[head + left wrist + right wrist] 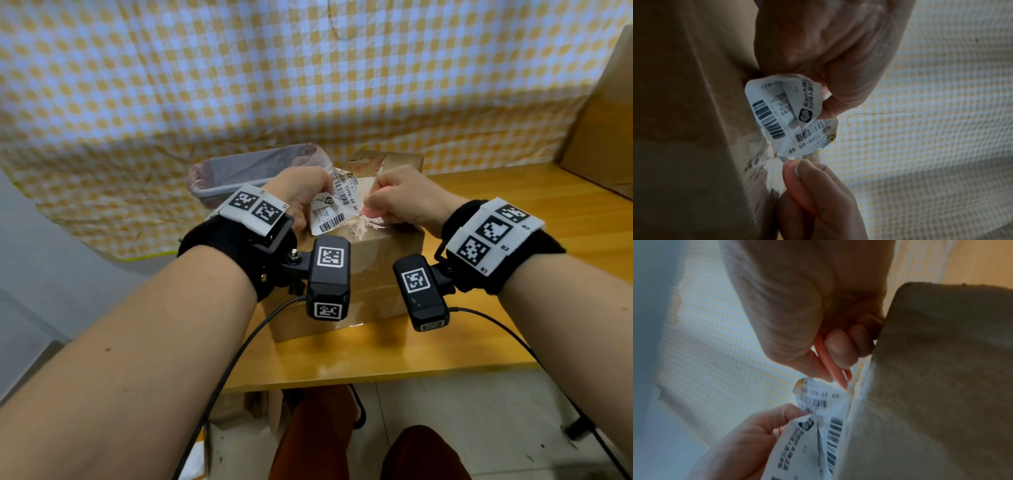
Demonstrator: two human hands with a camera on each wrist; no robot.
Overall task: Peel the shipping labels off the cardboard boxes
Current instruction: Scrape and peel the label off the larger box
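Observation:
A brown cardboard box (363,277) stands on the wooden table. Its white shipping label (334,205) is crumpled and lifted off the top, still stuck along its lower right edge. My left hand (317,197) grips the loose part of the label (789,113). My right hand (376,209) pinches a thin pink scraper (832,360), whose tip sits at the label's attached edge (838,395). Torn white paper scraps (774,175) cling to the box face (684,113).
A grey bin with a pink bag liner (253,171) stands behind the box on the left. A second taped box (390,161) sits just behind. A large cardboard sheet (603,130) leans at the far right. A checked yellow cloth (308,85) hangs behind.

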